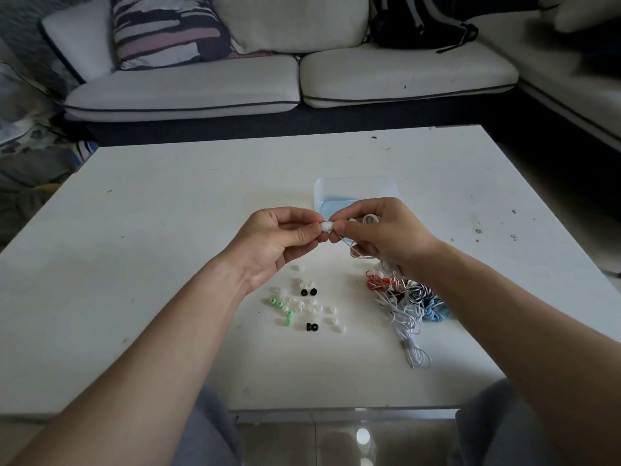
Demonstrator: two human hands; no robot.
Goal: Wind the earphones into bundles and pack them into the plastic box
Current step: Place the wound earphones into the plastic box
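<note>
Both hands are raised over the middle of the white table [168, 213]. My left hand [279, 237] pinches a small white ear tip [326, 226] between thumb and fingers. My right hand [379, 230] pinches the white earphone at that same tip and holds its white cable [361, 252], which hangs down toward the table. Behind my right hand stands the clear plastic box [353, 191] with a blue bottom. A tangle of earphones [403, 294] in white, red, black-and-white and blue lies on the table under my right forearm.
Several loose ear tips [302, 307] in white, green and black are scattered on the table below my left hand. A white sofa [292, 82] with a striped cushion [164, 28] and a black bag [420, 21] runs along the far side.
</note>
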